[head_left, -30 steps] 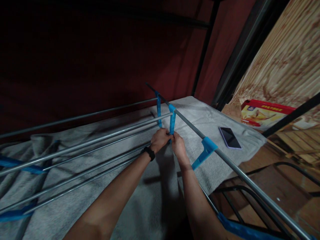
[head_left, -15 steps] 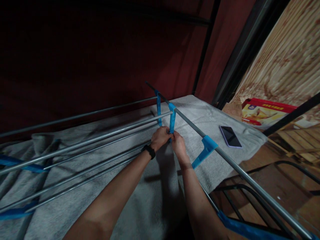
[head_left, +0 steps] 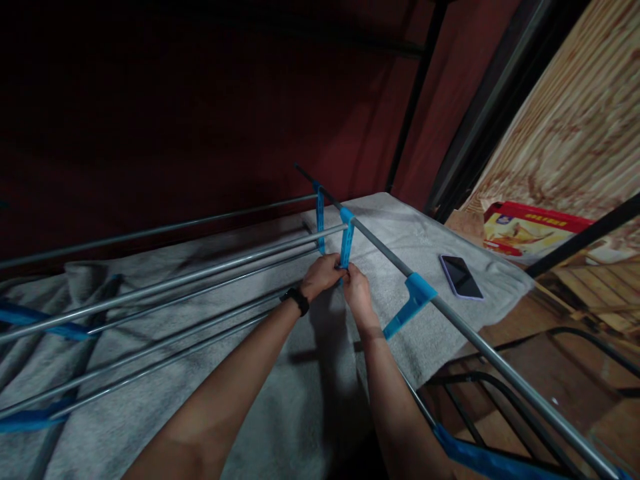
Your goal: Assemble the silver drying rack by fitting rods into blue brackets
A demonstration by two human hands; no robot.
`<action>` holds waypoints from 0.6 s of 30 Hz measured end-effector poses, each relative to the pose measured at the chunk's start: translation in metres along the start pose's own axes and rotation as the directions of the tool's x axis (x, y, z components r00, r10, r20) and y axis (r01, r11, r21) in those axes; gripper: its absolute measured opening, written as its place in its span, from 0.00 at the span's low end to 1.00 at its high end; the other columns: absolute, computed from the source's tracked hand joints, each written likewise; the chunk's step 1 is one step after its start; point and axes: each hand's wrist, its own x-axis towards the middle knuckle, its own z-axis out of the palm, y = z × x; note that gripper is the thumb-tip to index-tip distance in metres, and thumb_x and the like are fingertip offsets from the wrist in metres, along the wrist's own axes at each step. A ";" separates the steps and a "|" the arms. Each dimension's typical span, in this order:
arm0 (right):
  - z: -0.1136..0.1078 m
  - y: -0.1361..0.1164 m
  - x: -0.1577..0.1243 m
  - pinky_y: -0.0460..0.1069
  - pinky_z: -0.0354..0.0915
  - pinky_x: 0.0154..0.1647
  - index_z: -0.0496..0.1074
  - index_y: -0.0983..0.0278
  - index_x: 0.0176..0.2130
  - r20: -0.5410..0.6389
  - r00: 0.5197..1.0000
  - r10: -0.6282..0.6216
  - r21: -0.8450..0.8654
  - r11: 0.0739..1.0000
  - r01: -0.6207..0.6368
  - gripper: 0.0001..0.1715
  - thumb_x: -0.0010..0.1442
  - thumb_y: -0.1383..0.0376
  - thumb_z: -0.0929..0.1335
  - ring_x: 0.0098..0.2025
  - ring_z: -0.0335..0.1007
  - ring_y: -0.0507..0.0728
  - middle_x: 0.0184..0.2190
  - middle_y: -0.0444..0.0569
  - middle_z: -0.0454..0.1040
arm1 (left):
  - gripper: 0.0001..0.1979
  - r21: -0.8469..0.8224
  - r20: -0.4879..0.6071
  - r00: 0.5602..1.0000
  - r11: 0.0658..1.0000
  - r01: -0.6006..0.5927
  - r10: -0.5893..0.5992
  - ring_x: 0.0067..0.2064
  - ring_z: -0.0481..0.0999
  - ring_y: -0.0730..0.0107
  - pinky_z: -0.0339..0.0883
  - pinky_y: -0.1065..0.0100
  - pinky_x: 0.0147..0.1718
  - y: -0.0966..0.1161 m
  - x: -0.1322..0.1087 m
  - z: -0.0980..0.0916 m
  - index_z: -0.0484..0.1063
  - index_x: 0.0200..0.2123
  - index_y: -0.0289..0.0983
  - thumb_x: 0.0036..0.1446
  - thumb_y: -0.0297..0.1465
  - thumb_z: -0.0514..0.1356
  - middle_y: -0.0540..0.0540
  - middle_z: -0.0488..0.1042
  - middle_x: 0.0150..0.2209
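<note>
A rack of grey metal tubes (head_left: 379, 247) joined by blue plastic brackets stretches across the view. My left hand (head_left: 321, 274) is closed at the lower end of a blue slotted bracket (head_left: 347, 243), its wrist wearing a black band. From the other side my right hand (head_left: 357, 291) pinches the same lower end, the fingertips of both hands meeting there. What lies right between the fingertips is partly hidden. A second slotted bracket (head_left: 321, 217) hangs just behind, and a blue angled bracket (head_left: 419, 293) on the long tube is to the right of my right hand.
Under the rack lies a grey towel-like cloth (head_left: 390, 220). A phone (head_left: 461, 276) rests on it at the right. Beyond its edge are a red and yellow box (head_left: 535, 230), wooden slats (head_left: 595, 287) and black metal bars (head_left: 480, 377). A dark red wall (head_left: 200, 120) stands behind.
The view has shifted very slightly. Both hands stay at the lower end of the slotted bracket with hardly any movement.
</note>
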 end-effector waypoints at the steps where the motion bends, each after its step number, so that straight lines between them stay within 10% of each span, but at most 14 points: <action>1: 0.000 0.000 0.000 0.51 0.66 0.47 0.72 0.64 0.48 0.000 1.000 0.004 -0.005 1.000 -0.004 0.20 0.62 0.69 0.58 0.41 0.71 0.57 0.41 0.54 0.77 | 0.07 0.017 0.006 1.000 0.999 -0.029 0.029 0.40 0.75 0.67 0.67 0.69 0.40 0.000 0.001 0.000 0.74 0.37 0.38 0.55 0.32 0.60 0.47 0.78 0.38; 7: -0.003 -0.003 0.000 0.51 0.65 0.47 0.72 0.64 0.48 0.009 1.000 -0.010 0.033 0.999 0.009 0.21 0.60 0.68 0.58 0.42 0.70 0.58 0.42 0.54 0.77 | 0.09 0.167 -0.079 0.986 0.977 -0.135 0.149 0.48 0.73 0.62 0.66 0.64 0.51 0.008 -0.022 -0.004 0.73 0.43 0.38 0.59 0.28 0.57 0.43 0.75 0.44; 14: -0.004 -0.004 -0.001 0.53 0.62 0.42 0.73 0.69 0.47 0.032 0.995 0.093 -0.129 0.988 -0.088 0.24 0.60 0.58 0.59 0.39 0.71 0.62 0.39 0.61 0.77 | 0.15 0.291 -0.430 0.882 0.954 -0.066 0.192 0.55 0.67 0.57 0.63 0.55 0.56 -0.015 -0.145 -0.015 0.70 0.54 0.42 0.64 0.30 0.54 0.42 0.69 0.54; 18: -0.007 -0.004 -0.002 0.53 0.63 0.39 0.73 0.68 0.48 0.077 0.985 0.156 -0.179 0.974 -0.140 0.25 0.57 0.56 0.61 0.40 0.72 0.63 0.39 0.61 0.78 | 0.11 0.054 -0.713 0.696 0.983 0.174 -0.084 0.53 0.70 0.61 0.65 0.59 0.55 -0.066 -0.232 -0.039 0.72 0.47 0.41 0.63 0.29 0.55 0.43 0.72 0.49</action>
